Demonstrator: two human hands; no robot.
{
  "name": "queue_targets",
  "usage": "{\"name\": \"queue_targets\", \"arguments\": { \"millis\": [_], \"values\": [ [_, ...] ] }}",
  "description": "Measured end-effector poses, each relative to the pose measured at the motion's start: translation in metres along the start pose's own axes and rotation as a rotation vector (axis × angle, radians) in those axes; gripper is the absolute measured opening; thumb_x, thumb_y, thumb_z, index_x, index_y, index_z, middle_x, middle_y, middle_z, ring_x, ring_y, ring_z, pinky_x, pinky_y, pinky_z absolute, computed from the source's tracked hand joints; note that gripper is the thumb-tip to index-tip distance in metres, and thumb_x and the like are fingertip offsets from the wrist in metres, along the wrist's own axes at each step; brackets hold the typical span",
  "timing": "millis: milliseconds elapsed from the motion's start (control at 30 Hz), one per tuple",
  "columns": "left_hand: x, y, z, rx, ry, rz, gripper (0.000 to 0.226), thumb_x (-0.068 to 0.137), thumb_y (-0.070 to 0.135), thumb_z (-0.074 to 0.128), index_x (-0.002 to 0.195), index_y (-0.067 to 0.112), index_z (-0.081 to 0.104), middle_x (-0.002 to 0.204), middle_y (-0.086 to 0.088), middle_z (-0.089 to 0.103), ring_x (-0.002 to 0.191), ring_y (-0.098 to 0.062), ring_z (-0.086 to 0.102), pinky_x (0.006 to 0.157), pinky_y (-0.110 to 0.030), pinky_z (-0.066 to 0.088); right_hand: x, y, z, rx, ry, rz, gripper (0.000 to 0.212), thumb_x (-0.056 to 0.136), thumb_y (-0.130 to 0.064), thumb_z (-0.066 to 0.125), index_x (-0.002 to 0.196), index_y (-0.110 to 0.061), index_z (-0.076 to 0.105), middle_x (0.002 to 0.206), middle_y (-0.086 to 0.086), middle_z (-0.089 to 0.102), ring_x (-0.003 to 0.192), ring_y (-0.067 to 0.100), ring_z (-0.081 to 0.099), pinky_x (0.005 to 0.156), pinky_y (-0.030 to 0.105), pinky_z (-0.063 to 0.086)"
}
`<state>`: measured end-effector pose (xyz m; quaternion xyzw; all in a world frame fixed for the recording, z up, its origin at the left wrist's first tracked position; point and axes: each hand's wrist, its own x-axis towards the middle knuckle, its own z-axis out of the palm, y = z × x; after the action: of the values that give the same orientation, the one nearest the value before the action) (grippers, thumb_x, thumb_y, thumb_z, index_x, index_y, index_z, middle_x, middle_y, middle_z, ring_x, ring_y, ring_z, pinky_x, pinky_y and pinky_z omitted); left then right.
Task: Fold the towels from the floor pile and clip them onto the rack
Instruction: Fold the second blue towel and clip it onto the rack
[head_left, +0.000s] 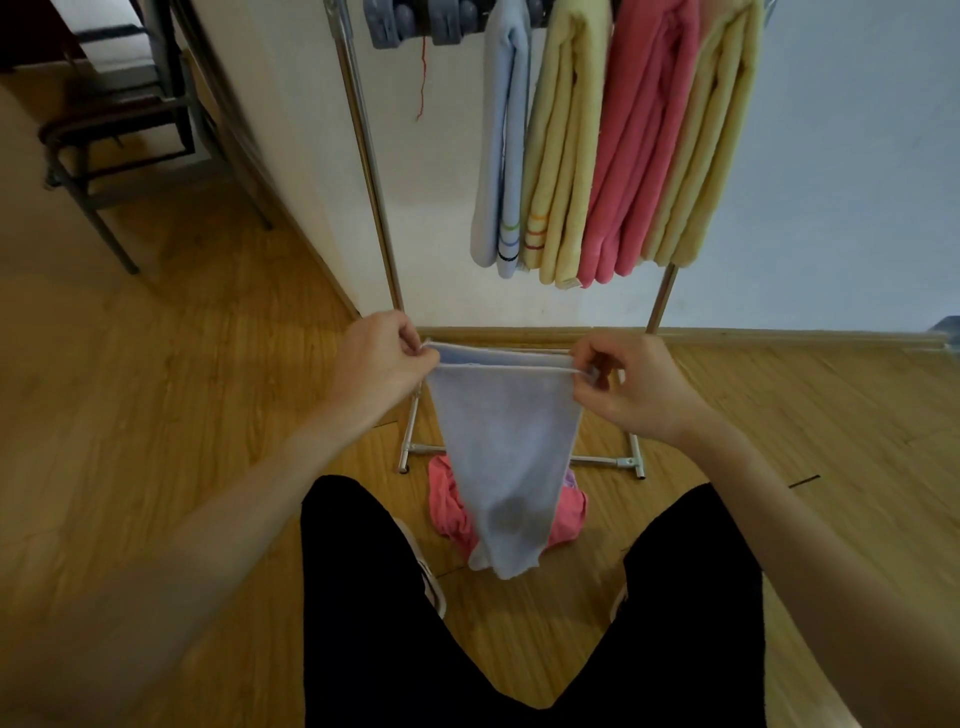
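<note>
Here the left hand (382, 358) and right hand (631, 387) each pinch a top corner of the pale blue towel (506, 447); it hangs doubled between both grips, above the pink floor pile (563, 512), before the rack (363, 156).

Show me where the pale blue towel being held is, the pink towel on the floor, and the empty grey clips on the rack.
pale blue towel (504, 441): head view, middle of its hanging front panel.
pink towel (448, 506): head view, left bunched part on the floor.
grey clips (387, 23): head view, body of the left clip.
</note>
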<state>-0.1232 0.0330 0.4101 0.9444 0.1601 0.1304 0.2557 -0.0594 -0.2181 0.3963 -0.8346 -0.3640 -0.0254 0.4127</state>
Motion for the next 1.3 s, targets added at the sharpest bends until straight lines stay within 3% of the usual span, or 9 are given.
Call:
{"name": "queue_targets", "arguments": {
  "millis": [100,200,333,533,700,833,1000,1133,1300],
  "values": [
    [0.007,0.016,-0.014,0.050,0.129,0.167,0.004,0.082,0.022,0.066,0.082,0.018,0.064,0.071,0.007,0.060,0.067,-0.007,0.057,0.057,-0.023,0.050,0.007,-0.005,-0.018,-0.019,0.060,-0.015,0.014,0.070,0.004,0.065,0.070,-0.007,0.058,0.067,0.005,0.059,0.062,0.022,0.056,0.059,0.035,0.051],
    [0.009,0.037,-0.031,0.018,0.230,0.267,0.005,0.080,0.022,0.063,0.075,0.021,0.062,0.068,0.008,0.059,0.064,-0.006,0.055,0.053,-0.020,0.044,0.011,-0.009,-0.038,-0.030,0.168,-0.013,0.022,0.070,0.007,0.068,0.069,-0.012,0.057,0.071,0.006,0.062,0.062,0.016,0.056,0.062,0.027,0.051],
    [0.005,0.056,-0.043,0.003,0.222,0.293,0.009,0.080,0.023,0.062,0.072,0.022,0.060,0.066,0.009,0.057,0.062,-0.007,0.054,0.052,-0.018,0.036,0.010,-0.013,-0.058,-0.020,0.259,-0.011,0.015,0.073,0.006,0.070,0.074,-0.006,0.061,0.073,0.005,0.064,0.066,0.016,0.058,0.066,0.021,0.052],
    [-0.006,0.062,-0.038,-0.044,-0.127,0.342,0.018,0.082,0.007,0.055,0.075,0.023,0.058,0.073,0.010,0.058,0.070,-0.008,0.056,0.058,-0.020,0.039,0.007,-0.011,-0.059,0.029,0.292,0.014,0.024,0.074,0.007,0.067,0.088,-0.011,0.061,0.075,-0.002,0.062,0.066,0.013,0.056,0.064,0.016,0.048],
    [-0.028,0.062,-0.032,-0.190,-0.472,0.478,0.039,0.088,-0.004,0.044,0.110,0.027,0.054,0.081,0.002,0.056,0.071,-0.008,0.051,0.061,-0.021,0.038,0.006,-0.007,-0.045,0.004,0.226,0.051,0.023,0.073,0.009,0.064,0.084,-0.011,0.067,0.075,-0.001,0.065,0.068,0.015,0.059,0.066,0.020,0.051],
    [-0.034,0.062,-0.033,-0.036,-0.750,0.609,0.055,0.084,-0.009,0.037,0.121,0.028,0.055,0.100,0.021,0.049,0.096,0.009,0.045,0.082,-0.010,0.033,0.010,-0.010,-0.037,-0.008,0.136,0.060,0.027,0.072,0.009,0.064,0.082,-0.016,0.066,0.075,-0.004,0.064,0.068,0.012,0.058,0.064,0.015,0.049],
    [-0.032,0.062,-0.036,0.004,-0.859,0.583,0.038,0.080,-0.004,0.045,0.106,0.015,0.065,0.090,0.022,0.050,0.085,0.011,0.048,0.074,-0.005,0.033,0.014,-0.010,-0.032,-0.042,0.093,0.049,0.026,0.075,0.005,0.064,0.086,-0.018,0.069,0.081,-0.002,0.068,0.074,0.013,0.062,0.069,0.019,0.053],
    [-0.034,0.061,-0.036,0.052,-0.947,0.645,0.043,0.077,0.004,0.053,0.117,0.019,0.064,0.097,0.006,0.058,0.080,-0.004,0.053,0.069,-0.019,0.046,0.016,-0.011,-0.027,-0.091,0.058,0.023,0.024,0.078,0.002,0.066,0.095,-0.013,0.073,0.088,-0.002,0.069,0.078,0.014,0.064,0.076,0.027,0.055],
    [-0.034,0.061,-0.026,0.172,-0.743,0.893,0.035,0.085,0.004,0.057,0.118,0.013,0.067,0.104,-0.001,0.068,0.081,-0.001,0.054,0.073,-0.003,0.036,0.017,-0.009,-0.020,-0.096,0.055,0.015,0.025,0.080,0.003,0.064,0.098,-0.011,0.073,0.093,0.001,0.070,0.082,0.017,0.065,0.080,0.031,0.055]
  ]
}}
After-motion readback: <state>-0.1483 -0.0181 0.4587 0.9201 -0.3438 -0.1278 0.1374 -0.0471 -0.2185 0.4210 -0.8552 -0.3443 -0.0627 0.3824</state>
